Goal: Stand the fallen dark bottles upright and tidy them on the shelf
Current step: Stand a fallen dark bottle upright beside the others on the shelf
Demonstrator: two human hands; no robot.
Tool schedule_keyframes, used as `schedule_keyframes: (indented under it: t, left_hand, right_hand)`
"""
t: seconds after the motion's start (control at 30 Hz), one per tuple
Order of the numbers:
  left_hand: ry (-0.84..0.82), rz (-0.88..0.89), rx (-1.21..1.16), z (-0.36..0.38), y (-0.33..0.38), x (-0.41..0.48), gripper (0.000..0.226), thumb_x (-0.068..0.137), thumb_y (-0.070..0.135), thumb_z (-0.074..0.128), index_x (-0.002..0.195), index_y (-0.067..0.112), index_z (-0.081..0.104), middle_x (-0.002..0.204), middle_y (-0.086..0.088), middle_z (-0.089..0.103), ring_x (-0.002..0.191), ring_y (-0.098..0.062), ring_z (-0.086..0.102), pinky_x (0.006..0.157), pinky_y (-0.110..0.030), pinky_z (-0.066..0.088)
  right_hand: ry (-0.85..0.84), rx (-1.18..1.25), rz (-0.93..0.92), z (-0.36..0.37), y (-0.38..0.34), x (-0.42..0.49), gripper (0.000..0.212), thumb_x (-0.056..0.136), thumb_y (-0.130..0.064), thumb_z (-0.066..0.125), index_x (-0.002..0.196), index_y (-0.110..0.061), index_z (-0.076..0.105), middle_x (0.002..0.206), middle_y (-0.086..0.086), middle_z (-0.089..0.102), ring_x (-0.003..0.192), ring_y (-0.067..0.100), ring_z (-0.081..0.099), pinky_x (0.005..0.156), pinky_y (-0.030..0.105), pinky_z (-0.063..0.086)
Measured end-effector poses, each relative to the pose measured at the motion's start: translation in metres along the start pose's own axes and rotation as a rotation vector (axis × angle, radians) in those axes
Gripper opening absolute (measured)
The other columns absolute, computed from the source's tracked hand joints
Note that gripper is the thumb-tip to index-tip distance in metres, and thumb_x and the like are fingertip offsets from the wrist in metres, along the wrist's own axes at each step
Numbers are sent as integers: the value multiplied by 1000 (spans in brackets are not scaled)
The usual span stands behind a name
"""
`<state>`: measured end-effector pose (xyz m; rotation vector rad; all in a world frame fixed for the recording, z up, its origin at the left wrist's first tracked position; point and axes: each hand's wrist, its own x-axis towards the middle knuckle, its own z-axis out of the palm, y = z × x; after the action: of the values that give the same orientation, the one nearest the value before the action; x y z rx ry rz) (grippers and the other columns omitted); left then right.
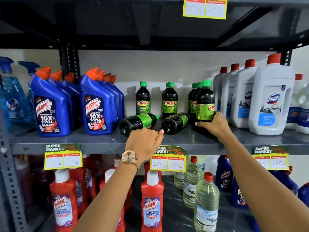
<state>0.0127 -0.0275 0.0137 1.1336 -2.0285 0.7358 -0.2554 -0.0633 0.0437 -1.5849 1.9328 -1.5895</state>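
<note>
Two dark bottles with green caps lie on their sides on the grey shelf (100,141): the left fallen bottle (136,122) and the right fallen bottle (174,123), bases toward me. Several more stand upright behind, such as one (143,99) and another (169,99). My right hand (213,125) grips the base of the front upright bottle (204,101) at the right of the group. My left hand (144,143), with a watch on the wrist, hovers just in front of the left fallen bottle, fingers loosely curled and holding nothing.
Blue Harpic bottles (50,106) stand in rows to the left. White Domex bottles (270,97) stand to the right. Price tags (168,159) hang from the shelf edge. Red Harpic bottles (151,203) and clear bottles (206,201) fill the shelf below.
</note>
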Motion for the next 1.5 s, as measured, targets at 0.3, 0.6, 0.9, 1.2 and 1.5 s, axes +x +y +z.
schedule_keyframes:
  t: [0.3,0.6,0.9,1.2,1.5]
  left_hand:
    - [-3,-87,43,-1,5,-4,56,95,36,35,48,13,53,43,0,46,43,-25,52,43,-27,29]
    - [-10,-118,16,-1,6,-4,55,95,37,32,49,14,53,45,1,45,44,-24,52,44,-27,35]
    - [2,-126,10,0,6,-5,54,94,35,38,45,14,50,42,1,42,40,-23,47,42,-26,30]
    - [0,-169,-11,0,8,-5,54,94,35,41,44,14,48,39,3,40,35,-20,41,40,-24,31]
    - [-1,-126,4,3,4,-4,57,95,40,34,47,16,49,42,4,45,40,-19,49,41,-25,30]
  right_hand:
    - [7,-27,39,0,2,2,76,61,-30,89,122,-2,53,120,16,62,112,32,59,93,37,49]
    - [-25,-75,109,0,3,3,63,63,-26,85,115,-2,59,111,16,65,101,30,61,78,33,50]
    - [-4,-96,139,-1,0,0,47,62,-29,85,95,-4,62,95,12,60,86,25,61,69,30,47]
    - [-41,-114,146,0,3,4,58,66,-23,85,113,1,59,108,17,62,99,33,60,81,35,50]
    - [-28,-2,196,-4,4,4,44,68,-12,77,104,3,57,86,9,58,70,18,52,56,29,43]
